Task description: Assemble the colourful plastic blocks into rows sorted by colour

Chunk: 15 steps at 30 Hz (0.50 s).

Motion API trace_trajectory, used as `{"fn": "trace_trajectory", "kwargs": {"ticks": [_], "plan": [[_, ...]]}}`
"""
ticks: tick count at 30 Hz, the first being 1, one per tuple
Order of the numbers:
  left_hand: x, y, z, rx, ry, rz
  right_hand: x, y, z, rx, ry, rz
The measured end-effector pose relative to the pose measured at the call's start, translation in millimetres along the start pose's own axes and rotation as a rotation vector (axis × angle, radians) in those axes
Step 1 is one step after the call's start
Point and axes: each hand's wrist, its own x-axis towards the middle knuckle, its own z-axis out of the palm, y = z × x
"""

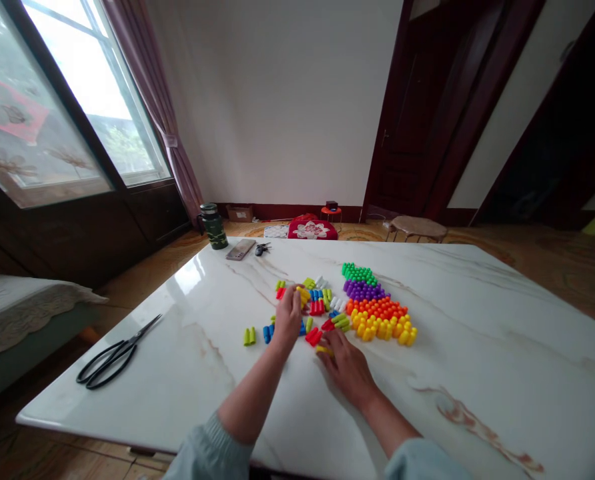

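Observation:
My left hand [288, 313] reaches into a mixed spread of small plastic peg-like pieces, its fingers closed at some yellow pieces [303, 295]. My right hand [346, 365] is low at the near edge of the spread, with its fingertips closed on a yellow piece [324, 350]. Just beyond those fingertips lie red pieces [313, 336] and lime-green pieces [341, 322]. White pieces [338, 304] and blue pieces [267, 333] are mixed in. To the right, upright pieces stand grouped by colour: green [358, 274], purple [365, 290], orange [377, 308] and yellow [383, 327].
Black-handled scissors [112, 360] lie on the left of the white marbled table [477, 333]. At the far left edge are a camouflage bottle [213, 227], a phone [240, 249] and keys [262, 249]. A stool [417, 227] stands beyond the table.

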Motion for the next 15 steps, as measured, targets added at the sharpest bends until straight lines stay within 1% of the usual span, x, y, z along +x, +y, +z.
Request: {"fn": "trace_trajectory", "kwargs": {"ticks": [1,3,4,6,10,13,15], "plan": [[-18.7,-1.2,-0.9,-0.117,-0.049,-0.006,-0.6,0.4,0.2,0.012,0.031,-0.005],[-51.1,-5.8,-2.7,-0.228,-0.109,-0.022,-2.2,0.7,-0.2,0.037,0.074,-0.035],[-63.2,-8.2,-3.4,-0.261,-0.155,-0.026,-3.0,0.8,-0.7,0.055,0.081,-0.060],[-78.1,-12.1,-4.4,-0.272,-0.212,-0.005,-4.4,1.4,-1.4,0.105,0.079,-0.110],[-81.5,-14.6,-3.0,-0.235,-0.219,0.058,-5.2,4.5,-0.7,0.171,0.115,-0.162],[-78.9,-13.4,-0.1,-0.219,-0.220,0.061,-3.9,3.5,-2.0,0.190,0.163,-0.178],[-78.7,-11.3,0.9,-0.253,-0.210,0.047,-3.1,-0.1,-4.9,0.204,0.168,-0.166]]}}
